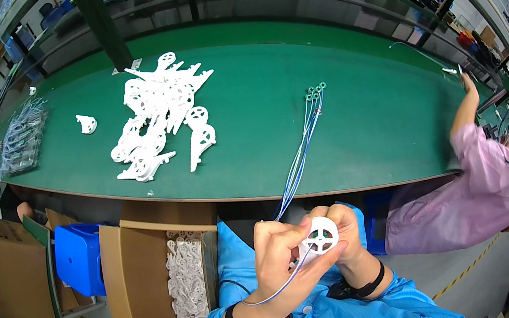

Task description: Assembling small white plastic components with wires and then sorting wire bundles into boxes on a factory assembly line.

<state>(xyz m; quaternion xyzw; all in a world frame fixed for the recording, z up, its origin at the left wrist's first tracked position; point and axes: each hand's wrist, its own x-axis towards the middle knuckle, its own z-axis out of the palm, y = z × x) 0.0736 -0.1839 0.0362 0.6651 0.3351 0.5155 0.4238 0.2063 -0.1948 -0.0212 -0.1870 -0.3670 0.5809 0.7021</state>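
In front of my chest, both hands hold a white plastic part (325, 223) with a round, spoked end. The fingers and thumb of my left hand (273, 251) are closed on its left side. My right hand (342, 217) grips it from the right. Something green shows through the spokes. A thin blue-and-white wire (293, 277) runs from the part down over my left wrist. Just beyond my hands, a bundle of similar wires (300, 162) hangs over the table edge, with small green circuit boards (315, 91) at the far ends.
White plastic parts (160, 97) lie heaped on the green table (249, 120); a single one (87, 124) sits apart. Bagged wires (22, 138) are far left. Below stand a cardboard box (119, 288) holding white parts and a blue stool (77, 259). A pink-sleeved person (450, 189) works at right.
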